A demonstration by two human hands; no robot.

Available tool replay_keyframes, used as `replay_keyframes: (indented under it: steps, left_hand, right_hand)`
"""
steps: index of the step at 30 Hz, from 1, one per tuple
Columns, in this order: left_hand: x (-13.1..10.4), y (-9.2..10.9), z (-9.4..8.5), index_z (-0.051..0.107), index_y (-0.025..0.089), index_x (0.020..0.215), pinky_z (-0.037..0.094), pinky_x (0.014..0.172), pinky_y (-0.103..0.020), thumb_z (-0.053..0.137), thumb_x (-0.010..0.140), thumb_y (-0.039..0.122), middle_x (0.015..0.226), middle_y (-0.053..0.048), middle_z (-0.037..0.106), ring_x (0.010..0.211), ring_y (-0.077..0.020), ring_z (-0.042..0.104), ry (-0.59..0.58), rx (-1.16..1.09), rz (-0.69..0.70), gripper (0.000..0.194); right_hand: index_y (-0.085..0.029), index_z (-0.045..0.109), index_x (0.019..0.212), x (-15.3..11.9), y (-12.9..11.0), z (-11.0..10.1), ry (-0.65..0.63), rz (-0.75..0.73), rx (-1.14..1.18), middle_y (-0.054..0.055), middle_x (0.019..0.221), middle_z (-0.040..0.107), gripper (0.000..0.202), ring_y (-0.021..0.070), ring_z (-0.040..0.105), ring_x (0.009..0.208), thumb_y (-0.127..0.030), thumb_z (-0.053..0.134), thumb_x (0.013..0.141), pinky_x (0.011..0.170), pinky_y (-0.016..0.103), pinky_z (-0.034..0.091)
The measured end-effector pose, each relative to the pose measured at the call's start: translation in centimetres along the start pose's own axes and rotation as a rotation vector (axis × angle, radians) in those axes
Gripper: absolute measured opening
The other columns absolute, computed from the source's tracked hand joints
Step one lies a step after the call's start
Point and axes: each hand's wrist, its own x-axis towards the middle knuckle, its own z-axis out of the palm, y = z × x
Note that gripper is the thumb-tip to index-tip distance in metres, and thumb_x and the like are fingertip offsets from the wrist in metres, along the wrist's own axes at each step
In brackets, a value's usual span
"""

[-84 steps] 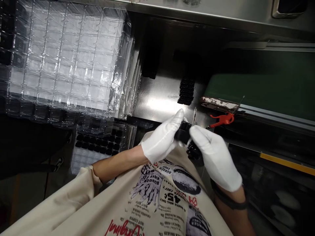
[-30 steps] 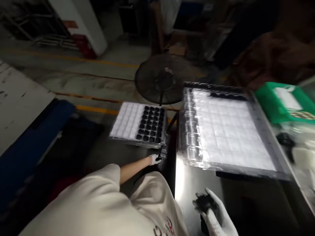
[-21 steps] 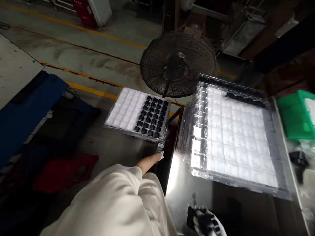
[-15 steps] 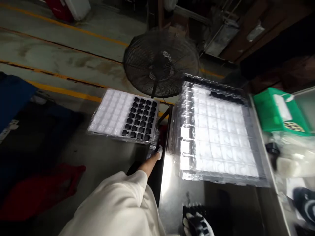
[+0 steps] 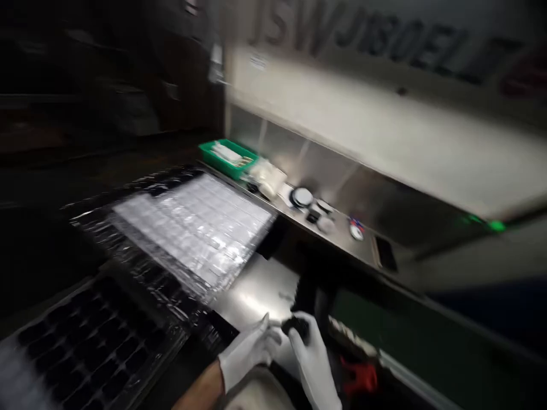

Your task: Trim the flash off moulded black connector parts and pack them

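My right hand [image 5: 315, 364], in a white glove, is closed on a small black plastic part [image 5: 296, 326] above the bare metal tabletop. Close by on its left is my left hand [image 5: 250, 352], also gloved, with the thumb apart from half-bent fingers and nothing visible in them. Blur hides the part's details. Several black parts [image 5: 92, 336] fill pockets of a tray [image 5: 168, 347] at the lower left. Beyond my hands lies a large clear plastic tray [image 5: 200, 222] with white pockets.
A metal ledge [image 5: 342, 239] runs behind the table, carrying a green bin [image 5: 226, 159], a plastic bag [image 5: 267, 177], round items [image 5: 302, 197] and a phone-like dark slab [image 5: 385, 253]. A pale machine panel [image 5: 342, 114] rises above it. Something red [image 5: 361, 377] is at the lower right.
My view has swung right toward the ledge and machine. My left hand has come from beside the smaller tray to near my right hand, which still holds black plastic.
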Motion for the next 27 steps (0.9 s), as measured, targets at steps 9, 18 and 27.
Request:
replay_keyframes:
  steps: [9, 18, 27]
  left_hand:
    - [-2.1, -0.8, 12.8, 0.079, 0.015, 0.114, 0.067, 0.068, -0.029, 0.099, 0.081, 0.050, 0.088, -0.004, 0.079, 0.072, -0.0176, 0.077, 0.035, 0.182, -0.158, 0.052]
    - [-6.6, -2.1, 19.0, 0.066, 0.020, 0.088, 0.067, 0.059, -0.031, 0.103, 0.074, 0.046, 0.077, -0.002, 0.076, 0.063, -0.0194, 0.077, 0.041, 0.348, -0.205, 0.048]
    - [-8.1, -3.6, 19.5, 0.072, 0.022, 0.085, 0.063, 0.062, -0.028, 0.085, 0.077, 0.016, 0.076, 0.000, 0.076, 0.063, -0.0149, 0.073, -0.070, 0.735, 0.378, 0.016]
  right_hand:
    - [-0.023, 0.071, 0.128, -5.8, -1.2, -7.5, 0.283, 0.010, 0.368, 0.010, 0.128, 0.079, 0.048, 0.0262, 0.074, 0.122, -0.065, 0.069, 0.104, 0.110, 0.042, 0.061]
    - [-0.030, 0.069, 0.136, -12.2, 1.0, -11.4, 0.379, 0.104, 0.462, 0.007, 0.138, 0.076, 0.044, 0.0263, 0.072, 0.131, -0.064, 0.062, 0.110, 0.117, 0.044, 0.059]
    - [-0.032, 0.073, 0.147, -14.8, 3.1, -14.2, 0.303, 0.097, 0.481, 0.004, 0.156, 0.069, 0.051, 0.0270, 0.058, 0.153, -0.062, 0.047, 0.116, 0.137, 0.051, 0.039]
